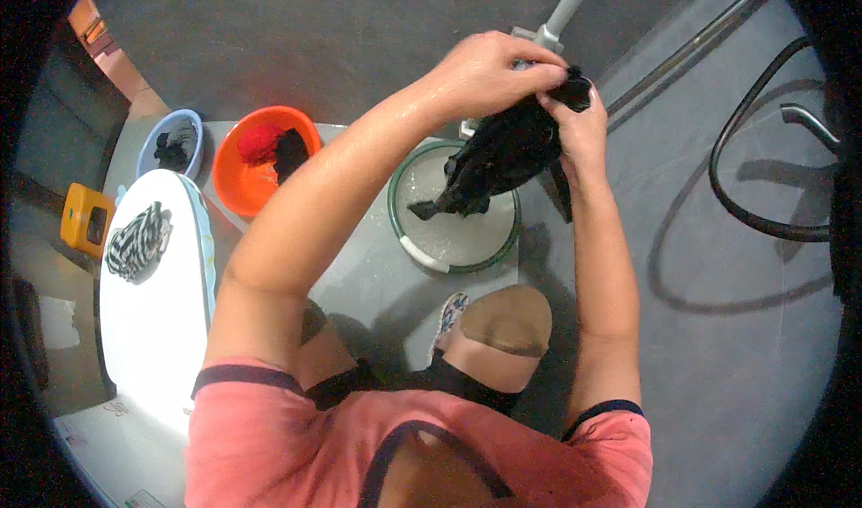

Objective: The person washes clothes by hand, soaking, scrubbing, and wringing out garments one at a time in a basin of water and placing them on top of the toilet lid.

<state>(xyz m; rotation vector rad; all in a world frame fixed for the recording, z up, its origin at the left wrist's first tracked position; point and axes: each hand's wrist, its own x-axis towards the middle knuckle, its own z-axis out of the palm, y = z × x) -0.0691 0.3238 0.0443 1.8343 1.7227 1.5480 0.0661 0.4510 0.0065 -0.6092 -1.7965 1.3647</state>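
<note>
Head view, both hands (494,72) pinched closed on a black cloth (512,144), held over a green-rimmed basin (424,254)

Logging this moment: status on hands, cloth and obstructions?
Left hand and right hand gripping black cloth. Cloth hanging partly over green-rimmed basin. No obstruction visible.

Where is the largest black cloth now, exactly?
The black cloth is right of centre in the head view, held by the left hand and right hand, partly over the green-rimmed basin.
</note>
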